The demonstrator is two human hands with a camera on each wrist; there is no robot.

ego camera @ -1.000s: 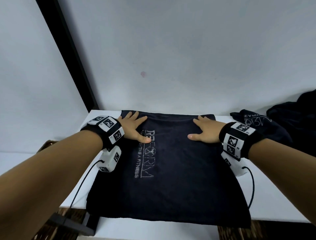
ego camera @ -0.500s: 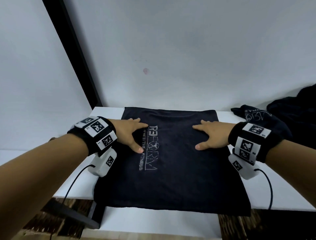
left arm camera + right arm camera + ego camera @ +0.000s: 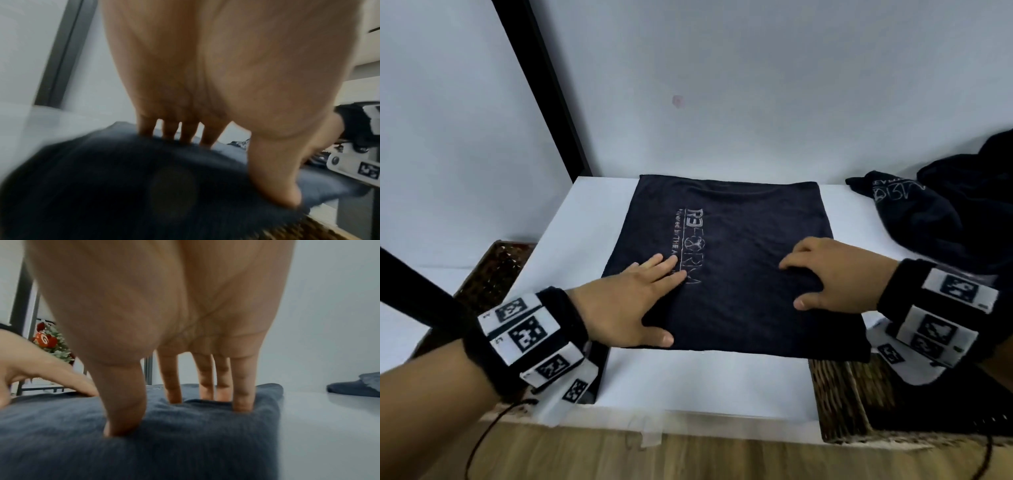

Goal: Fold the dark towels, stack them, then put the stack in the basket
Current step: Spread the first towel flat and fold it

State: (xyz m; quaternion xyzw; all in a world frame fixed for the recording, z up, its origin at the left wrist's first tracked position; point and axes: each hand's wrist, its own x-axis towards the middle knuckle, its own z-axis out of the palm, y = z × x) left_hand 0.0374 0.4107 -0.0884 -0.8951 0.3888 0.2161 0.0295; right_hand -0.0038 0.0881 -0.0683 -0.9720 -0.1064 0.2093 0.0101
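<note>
A dark towel (image 3: 739, 236) with a pale printed logo lies spread flat on the white table (image 3: 688, 387). My left hand (image 3: 626, 305) presses flat on its near left part, fingers straight and thumb by the near edge. My right hand (image 3: 828, 274) presses on the near right part, fingertips dug a little into the cloth. In the left wrist view the left hand (image 3: 205, 81) rests on the towel (image 3: 123, 186). In the right wrist view the right hand (image 3: 164, 305) pushes its fingertips into the towel (image 3: 185, 443). A heap of unfolded dark towels (image 3: 935, 219) lies at the right.
A wicker basket (image 3: 852, 401) stands below the table's near right corner, something dark inside it. Another wicker basket (image 3: 493, 274) sits low at the left. A wall runs close behind the table, and a black post (image 3: 544, 89) rises at the back left.
Both hands have slid from the towel's far part toward its near edge. The view has pulled back and now shows the table's front edge and the right basket.
</note>
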